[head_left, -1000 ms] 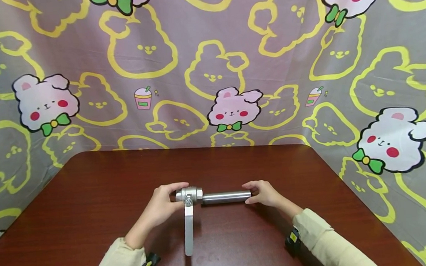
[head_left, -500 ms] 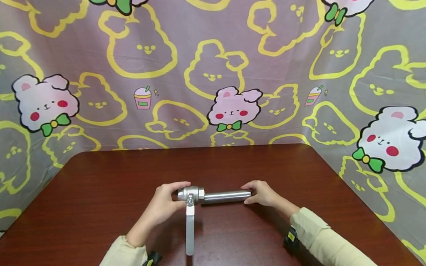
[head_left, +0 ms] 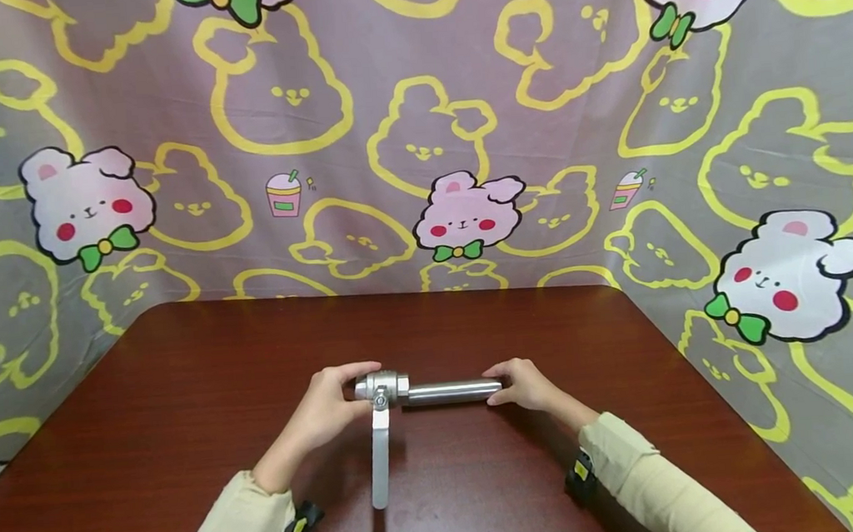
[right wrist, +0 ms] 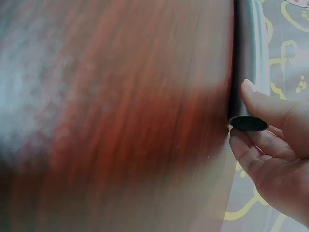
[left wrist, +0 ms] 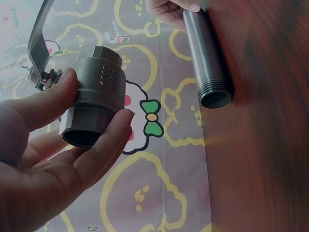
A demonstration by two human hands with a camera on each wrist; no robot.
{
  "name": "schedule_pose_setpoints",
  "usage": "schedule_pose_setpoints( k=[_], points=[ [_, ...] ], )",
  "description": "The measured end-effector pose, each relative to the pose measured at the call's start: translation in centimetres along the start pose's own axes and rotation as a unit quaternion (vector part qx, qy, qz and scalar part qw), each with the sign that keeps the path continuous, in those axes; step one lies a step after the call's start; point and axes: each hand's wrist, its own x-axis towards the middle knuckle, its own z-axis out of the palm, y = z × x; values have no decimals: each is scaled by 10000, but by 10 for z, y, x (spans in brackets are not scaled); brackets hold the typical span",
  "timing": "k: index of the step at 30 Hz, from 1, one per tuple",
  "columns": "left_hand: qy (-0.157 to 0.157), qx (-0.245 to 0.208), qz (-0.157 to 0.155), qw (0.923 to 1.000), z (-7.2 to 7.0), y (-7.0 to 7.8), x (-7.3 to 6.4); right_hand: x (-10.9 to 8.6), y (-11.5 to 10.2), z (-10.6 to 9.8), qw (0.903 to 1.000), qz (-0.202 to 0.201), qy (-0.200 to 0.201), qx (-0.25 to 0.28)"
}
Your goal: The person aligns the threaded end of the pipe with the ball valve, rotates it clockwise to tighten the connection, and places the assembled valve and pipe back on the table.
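In the head view my left hand (head_left: 327,409) grips a silver ball valve (head_left: 382,388) whose long lever handle (head_left: 380,462) points toward me. The left wrist view shows thumb and fingers around the valve body (left wrist: 99,84), its near opening facing the camera. A smooth steel pipe (head_left: 453,392) lies on the table to the valve's right. Its threaded end (left wrist: 214,92) is visible and stands apart from the valve. My right hand (head_left: 524,384) pinches the pipe's right end. In the right wrist view the thumb (right wrist: 263,104) lies along the pipe, beside its open end.
A dark red-brown wooden table (head_left: 252,338) lies under the work. Cloth (head_left: 335,56) printed with cartoon rabbits hangs behind and along both sides of it. Black cameras (head_left: 304,520) are strapped to both wrists.
My left hand and the valve have shifted slightly to the right, toward the pipe. The right hand has barely moved and keeps its hold on the pipe's end.
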Motion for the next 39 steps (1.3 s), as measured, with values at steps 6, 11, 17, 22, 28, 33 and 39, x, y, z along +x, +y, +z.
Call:
schedule_pose_setpoints(
  k=[6, 11, 17, 22, 28, 33, 39],
  points=[
    [30, 41, -11, 10000, -1, -1, 0, 1, 0, 2, 9999, -110, 43, -5],
    [50, 10, -4, 10000, -1, -1, -1, -1, -2, 3, 9973, 76, 82, 728],
    [54, -16, -8, 10000, -2, -2, -1, -3, -5, 5, 9709, 541, -28, 2333],
    [65, 9, -16, 10000, -2, -3, -1, -4, -8, 5, 9501, 945, 22, 2973],
    [90, 7, -7, 10000, -2, -4, -1, -3, -10, 6, 9338, 1232, 73, 3359],
    [99, -5, -21, 9999, -2, -4, -1, -5, -11, 8, 9094, 1470, 32, 3892],
    [128, -30, -56, 9999, -3, -5, -1, -9, -13, 8, 8817, 1434, -76, 4494]
  ],
)
